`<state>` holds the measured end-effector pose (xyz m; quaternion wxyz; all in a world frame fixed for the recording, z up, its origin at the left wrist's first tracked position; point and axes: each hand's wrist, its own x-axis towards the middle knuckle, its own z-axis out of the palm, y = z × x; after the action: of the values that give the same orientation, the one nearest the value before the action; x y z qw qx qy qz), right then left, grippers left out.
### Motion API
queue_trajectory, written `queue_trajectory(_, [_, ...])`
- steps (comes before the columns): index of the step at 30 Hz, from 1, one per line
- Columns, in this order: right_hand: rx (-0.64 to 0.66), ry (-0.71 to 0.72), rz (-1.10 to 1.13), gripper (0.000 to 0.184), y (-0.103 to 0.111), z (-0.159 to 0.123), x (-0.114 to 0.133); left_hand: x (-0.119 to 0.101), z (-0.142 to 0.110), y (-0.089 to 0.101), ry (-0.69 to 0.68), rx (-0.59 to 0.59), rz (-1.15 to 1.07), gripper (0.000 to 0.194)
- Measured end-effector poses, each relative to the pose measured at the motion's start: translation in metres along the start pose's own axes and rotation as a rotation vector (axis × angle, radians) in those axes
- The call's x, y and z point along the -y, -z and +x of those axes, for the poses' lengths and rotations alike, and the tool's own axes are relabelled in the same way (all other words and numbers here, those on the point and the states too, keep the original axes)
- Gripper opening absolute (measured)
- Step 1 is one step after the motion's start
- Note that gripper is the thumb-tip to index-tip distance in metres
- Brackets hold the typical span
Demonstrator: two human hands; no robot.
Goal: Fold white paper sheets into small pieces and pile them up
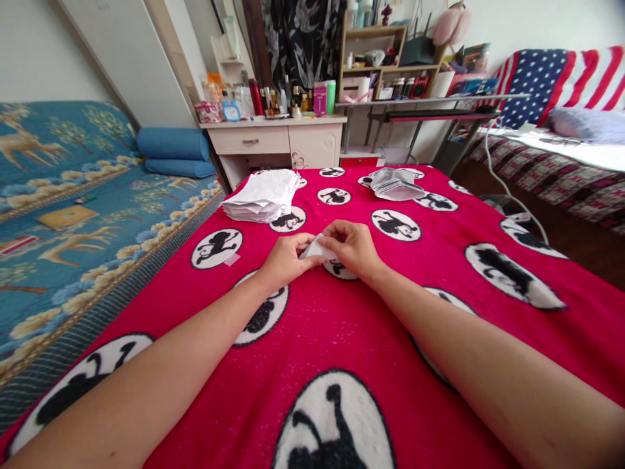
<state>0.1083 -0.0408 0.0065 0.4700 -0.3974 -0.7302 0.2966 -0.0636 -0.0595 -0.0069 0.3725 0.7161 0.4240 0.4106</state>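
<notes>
Support: red cloth [303, 306] spread over a flat surface; what lies beneath is hidden from me. Print: white ovals with black figures. Upper left of centre: thick, uneven stack of white sheets [266, 192]. Upper right of centre: lower pile of folded paper [396, 185]. Left of centre: small pale scrap [232, 259], partly over an oval's edge. Pale specks, lower middle.

left hand [291, 256]: pinching | right hand [355, 250]: pinching, just beside | left forearm [180, 355], right forearm [469, 345]: extended forward, converging
</notes>
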Motion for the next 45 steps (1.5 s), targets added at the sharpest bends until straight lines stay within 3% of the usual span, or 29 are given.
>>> queue_trajectory(10, [0.003,0.019,-0.019,0.014,-0.001,0.0,-0.006,-0.006,0.001,-0.004,0.211,0.052,-0.157,0.013])
queue_trajectory(13, [0.0,0.002,-0.006,0.016,-0.001,-0.001,-0.005,-0.007,0.001,-0.004,0.179,0.05,-0.117,0.012])
queue_trajectory(17, [-0.008,-0.027,0.09,0.018,-0.003,-0.001,-0.002,-0.01,0.0,-0.003,0.174,0.04,-0.133,0.025])
queue_trajectory(22, [-0.075,-0.087,0.286,0.04,-0.009,0.002,-0.002,-0.013,0.002,0.0,0.152,-0.155,-0.227,0.043])
queue_trajectory(25, [0.025,-0.16,0.333,0.045,-0.011,0.002,-0.002,-0.011,0.004,0.002,0.122,-0.217,-0.244,0.047])
queue_trajectory(28, [0.089,-0.186,0.346,0.046,-0.011,0.0,0.0,-0.007,0.004,0.003,0.101,-0.199,-0.235,0.045])
queue_trajectory(38, [0.065,-0.262,0.455,0.041,-0.009,-0.001,0.004,-0.014,0.003,-0.001,0.086,-0.158,-0.252,0.039])
queue_trajectory(45, [0.041,-0.243,0.515,0.054,-0.009,-0.001,0.003,-0.019,0.003,-0.004,0.071,-0.152,-0.24,0.032])
